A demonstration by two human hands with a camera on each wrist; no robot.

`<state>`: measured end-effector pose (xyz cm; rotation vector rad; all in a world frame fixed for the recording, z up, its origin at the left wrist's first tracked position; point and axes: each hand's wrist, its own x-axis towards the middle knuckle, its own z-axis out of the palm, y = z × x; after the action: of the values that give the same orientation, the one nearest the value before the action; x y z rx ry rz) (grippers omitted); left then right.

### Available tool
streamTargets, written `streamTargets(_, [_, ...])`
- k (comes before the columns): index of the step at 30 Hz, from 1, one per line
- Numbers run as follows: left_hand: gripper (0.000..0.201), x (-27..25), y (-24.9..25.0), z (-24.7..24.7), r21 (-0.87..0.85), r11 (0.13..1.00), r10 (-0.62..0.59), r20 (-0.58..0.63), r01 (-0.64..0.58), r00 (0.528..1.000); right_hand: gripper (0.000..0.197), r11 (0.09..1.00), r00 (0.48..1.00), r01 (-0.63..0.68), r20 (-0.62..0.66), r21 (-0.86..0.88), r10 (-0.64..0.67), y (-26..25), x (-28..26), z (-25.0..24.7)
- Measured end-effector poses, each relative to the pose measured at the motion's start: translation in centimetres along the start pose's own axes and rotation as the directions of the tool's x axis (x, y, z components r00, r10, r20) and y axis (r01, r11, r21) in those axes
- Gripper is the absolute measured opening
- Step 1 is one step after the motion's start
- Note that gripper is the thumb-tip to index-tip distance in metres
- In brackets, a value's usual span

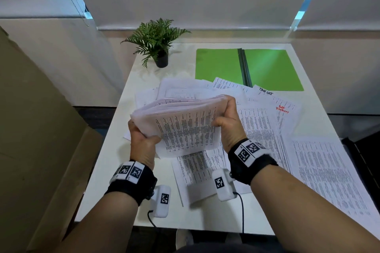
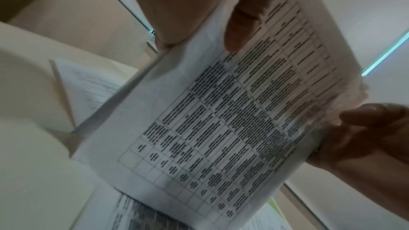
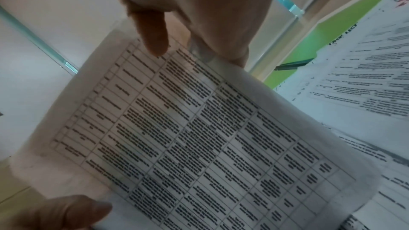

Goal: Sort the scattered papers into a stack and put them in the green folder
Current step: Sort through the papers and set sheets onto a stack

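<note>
I hold a stack of printed papers (image 1: 183, 123) above the white table (image 1: 107, 181). My left hand (image 1: 141, 139) grips its left edge and my right hand (image 1: 228, 121) grips its right edge, so the stack bows between them. Seen from below in the left wrist view, the stack (image 2: 221, 120) has a printed table on its underside, and the right wrist view shows the same stack (image 3: 188, 137). More loose sheets (image 1: 320, 170) lie scattered over the table. The green folder (image 1: 267, 68) lies open flat at the far right of the table, with sheets overlapping its near edge.
A small potted plant (image 1: 158, 45) stands at the table's far left corner. A tall cardboard box (image 1: 30, 129) stands left of the table. A sheet headed "TASK LIST" (image 1: 273, 100) with red writing lies just in front of the folder.
</note>
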<state>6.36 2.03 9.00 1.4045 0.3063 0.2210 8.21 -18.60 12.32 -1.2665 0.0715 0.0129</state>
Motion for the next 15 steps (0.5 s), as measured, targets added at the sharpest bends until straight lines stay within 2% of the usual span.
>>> streamTargets(3, [0.068, 0.4, 0.1, 0.9, -0.019, 1.000, -0.011, -0.078, 0.009, 0.997, 0.050, 1.000, 0.999, -0.011, -0.035, -0.001, 0.011, 0.2, 0.2, -0.1])
streamTargets(5, [0.059, 0.6, 0.2, 1.1, -0.057, 0.998, -0.014, -0.094, 0.009, 0.995, 0.048, 0.999, 0.999, -0.033, -0.041, -0.037, 0.032, 0.4, 0.3, -0.4])
streamTargets(7, [0.053, 0.8, -0.3, 1.0, -0.047, 0.998, -0.032, -0.081, 0.028, 0.996, 0.048, 0.991, 0.996, -0.085, -0.041, -0.099, 0.081, 1.0, 0.1, -0.8])
streamTargets(9, [0.053, 1.0, -1.6, 0.7, -0.003, 0.995, -0.103, -0.046, 0.103, 0.994, 0.048, 0.965, 0.986, -0.165, -0.050, -0.204, 0.158, 2.3, 0.0, -1.3])
streamTargets(12, [0.049, 1.1, -4.3, -0.2, 0.184, 0.955, -0.239, 0.010, 0.233, 0.971, 0.035, 0.846, 0.971, -0.223, -0.038, -0.484, 0.235, 5.0, -0.3, -1.9])
streamTargets(15, [0.049, 1.0, -5.8, -0.5, 0.396, 0.888, -0.265, 0.022, 0.234, 0.964, 0.018, 0.747, 0.967, -0.230, -0.060, -0.623, 0.248, 6.7, -0.3, -2.4])
